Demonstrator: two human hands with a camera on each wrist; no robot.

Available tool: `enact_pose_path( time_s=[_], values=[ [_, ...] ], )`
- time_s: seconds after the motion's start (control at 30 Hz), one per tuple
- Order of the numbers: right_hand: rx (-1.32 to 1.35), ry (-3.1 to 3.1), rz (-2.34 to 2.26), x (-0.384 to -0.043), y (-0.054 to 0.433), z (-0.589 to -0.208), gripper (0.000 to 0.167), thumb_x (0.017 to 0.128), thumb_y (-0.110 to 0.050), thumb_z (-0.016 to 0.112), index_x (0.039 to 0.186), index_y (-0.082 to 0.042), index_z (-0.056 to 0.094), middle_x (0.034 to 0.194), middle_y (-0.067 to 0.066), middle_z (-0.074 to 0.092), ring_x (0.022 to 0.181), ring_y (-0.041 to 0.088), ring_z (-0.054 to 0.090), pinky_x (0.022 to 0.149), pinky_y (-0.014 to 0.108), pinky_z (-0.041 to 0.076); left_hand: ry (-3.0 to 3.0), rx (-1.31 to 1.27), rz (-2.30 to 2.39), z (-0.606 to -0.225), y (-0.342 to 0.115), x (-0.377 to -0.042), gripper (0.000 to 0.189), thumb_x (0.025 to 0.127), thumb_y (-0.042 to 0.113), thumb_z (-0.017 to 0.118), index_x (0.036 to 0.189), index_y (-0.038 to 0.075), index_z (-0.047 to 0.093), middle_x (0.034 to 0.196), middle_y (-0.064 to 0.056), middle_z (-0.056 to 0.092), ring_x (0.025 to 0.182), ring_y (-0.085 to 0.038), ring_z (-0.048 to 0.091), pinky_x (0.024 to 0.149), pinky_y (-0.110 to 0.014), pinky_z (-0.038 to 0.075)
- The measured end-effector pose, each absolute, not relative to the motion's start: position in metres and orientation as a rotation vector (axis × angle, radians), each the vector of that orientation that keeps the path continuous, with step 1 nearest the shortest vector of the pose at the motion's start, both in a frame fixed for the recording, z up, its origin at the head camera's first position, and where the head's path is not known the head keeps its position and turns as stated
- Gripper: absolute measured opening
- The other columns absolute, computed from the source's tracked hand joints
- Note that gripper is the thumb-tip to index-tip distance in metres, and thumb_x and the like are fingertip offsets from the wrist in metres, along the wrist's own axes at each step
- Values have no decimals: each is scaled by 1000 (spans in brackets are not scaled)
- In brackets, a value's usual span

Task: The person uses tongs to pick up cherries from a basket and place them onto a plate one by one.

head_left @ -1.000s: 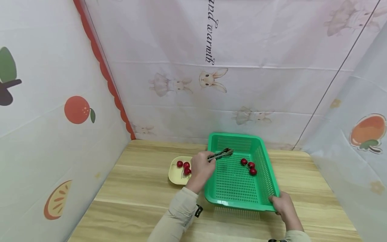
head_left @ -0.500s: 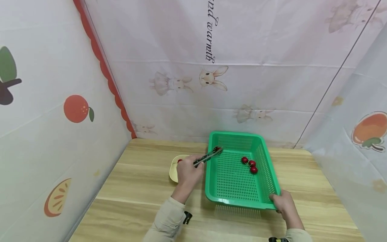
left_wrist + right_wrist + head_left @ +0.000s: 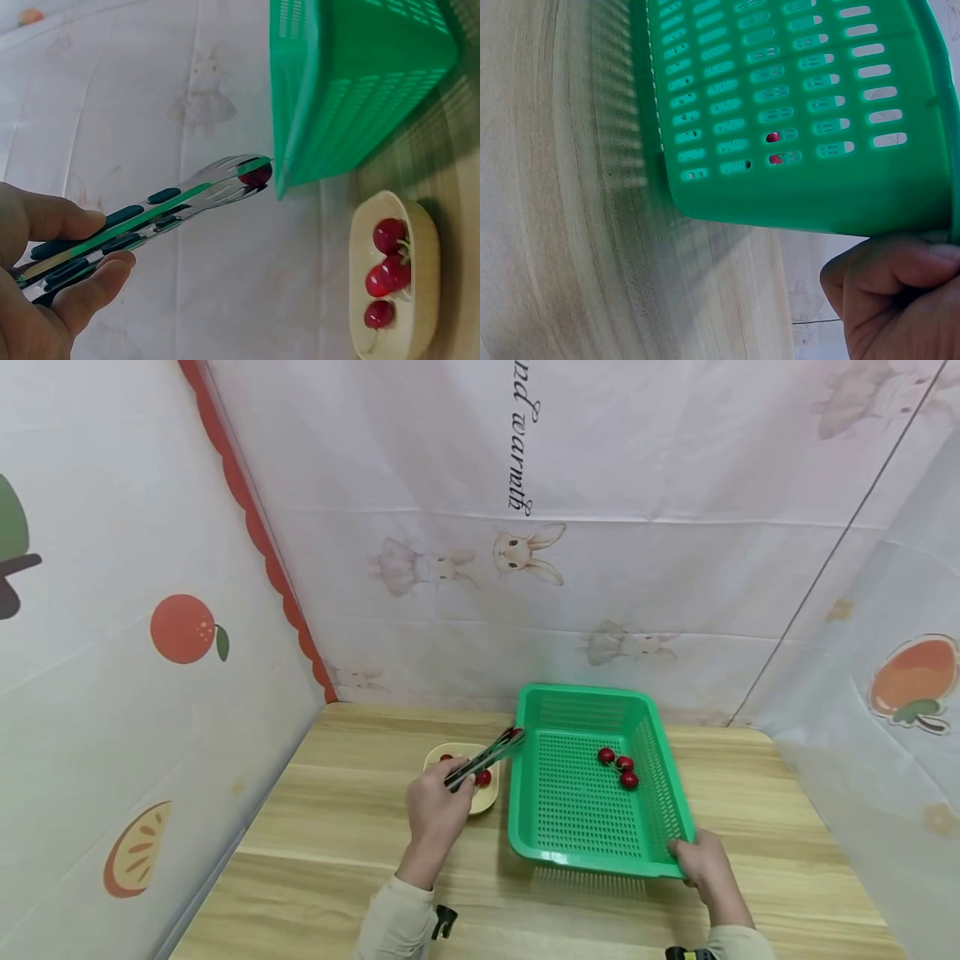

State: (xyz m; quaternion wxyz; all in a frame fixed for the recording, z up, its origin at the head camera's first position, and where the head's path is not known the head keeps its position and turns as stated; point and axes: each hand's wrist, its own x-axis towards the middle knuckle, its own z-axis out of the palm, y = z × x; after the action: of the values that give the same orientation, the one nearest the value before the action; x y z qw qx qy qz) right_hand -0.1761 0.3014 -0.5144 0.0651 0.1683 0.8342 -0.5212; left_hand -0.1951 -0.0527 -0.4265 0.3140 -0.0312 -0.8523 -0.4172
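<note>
My left hand (image 3: 438, 810) holds a pair of metal tongs (image 3: 157, 214) with dark grips, thumb on one side and fingers on the other. Between the tips of the tongs is a red cherry (image 3: 256, 175), close beside the green basket's left rim. At the near right corner, my right hand (image 3: 705, 864) grips the rim of the perforated green basket (image 3: 585, 861). Three cherries (image 3: 625, 763) lie inside on its right side. Left of the basket, several cherries (image 3: 390, 236) with stems sit in a pale yellow dish (image 3: 427, 289), partly hidden by my left hand in the head view.
Everything stands on a light wooden table (image 3: 315, 852). A printed cloth wall (image 3: 442, 635) closes off the back, with more printed sheets (image 3: 82, 693) at the left and right sides.
My left hand has moved left, carrying the tongs and cherry from over the basket to its left rim, above the dish. My right hand keeps its grip on the basket corner.
</note>
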Motion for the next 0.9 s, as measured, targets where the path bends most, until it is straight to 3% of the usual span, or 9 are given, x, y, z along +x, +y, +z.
enact_pose_path(
  time_s=[0.4,0.6,0.9],
  values=[
    [475,2531,-1591,-176,302,-519,43,84,-1,42,121,21,40,72,14,55,54,19,49,46,32,40,-2183,21,-1155,-460,-76,-198,23,67,-6,75,90,-2,72,87,-15,69,74,-27,66,60,-37,53],
    [480,2537,-1592,-176,303,-520,42,84,-2,42,120,20,40,72,14,54,54,19,49,46,32,40,-2202,42,-1128,-480,-82,-207,21,66,-4,75,87,-2,72,81,-13,69,70,-26,66,60,-39,51],
    [479,2530,-1619,-176,301,-520,40,84,-2,42,117,22,42,69,11,54,51,18,49,45,31,39,-2285,147,-1103,-500,-89,-210,24,67,1,77,90,2,72,86,-14,69,72,-29,65,64,-43,50]
  ],
)
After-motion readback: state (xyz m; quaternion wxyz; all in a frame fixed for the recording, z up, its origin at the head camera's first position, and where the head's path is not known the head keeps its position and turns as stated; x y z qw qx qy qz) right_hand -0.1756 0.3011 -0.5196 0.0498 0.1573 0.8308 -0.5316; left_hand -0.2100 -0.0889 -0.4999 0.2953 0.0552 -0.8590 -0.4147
